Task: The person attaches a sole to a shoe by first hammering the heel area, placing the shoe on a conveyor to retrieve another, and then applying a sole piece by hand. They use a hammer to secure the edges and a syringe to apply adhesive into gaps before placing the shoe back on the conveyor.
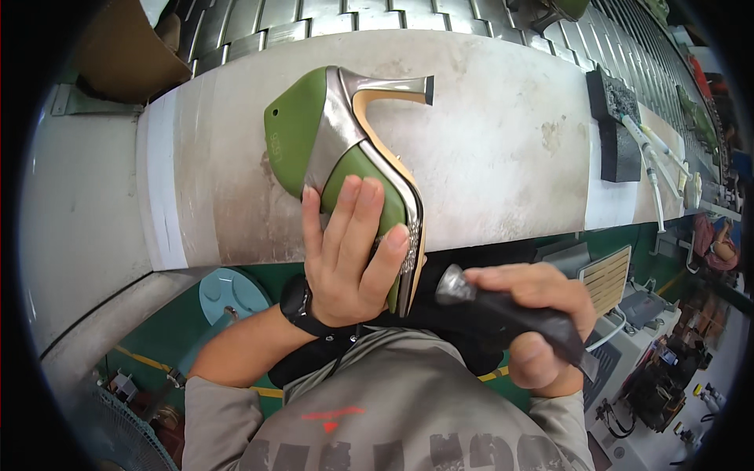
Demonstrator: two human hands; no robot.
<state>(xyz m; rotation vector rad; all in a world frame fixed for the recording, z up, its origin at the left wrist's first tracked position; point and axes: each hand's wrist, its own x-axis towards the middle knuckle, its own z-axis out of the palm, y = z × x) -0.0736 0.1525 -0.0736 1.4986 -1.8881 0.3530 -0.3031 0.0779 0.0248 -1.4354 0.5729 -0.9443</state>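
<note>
A high-heeled shoe (343,129) in metallic pewter and green lies on its side on the worn pale bench, its heel pointing to the right. A green last (294,129) with a small hole fills it. My left hand (345,251) is closed over the forepart, fingers across the green upper and thumb near the sole edge. To the right, in front of the bench edge, my right hand (542,302) grips a dark hammer (503,310). Its shiny rounded metal face points toward the shoe without touching it. Motion blurs this hand and the hammer.
A metal slat conveyor (330,22) runs behind the bench (503,141). At the right stand a black block (616,129) and several white brushes or sticks (653,161). A brown curved container (129,51) is at the far left. Below are a blue round stool (233,294) and a fan (118,432).
</note>
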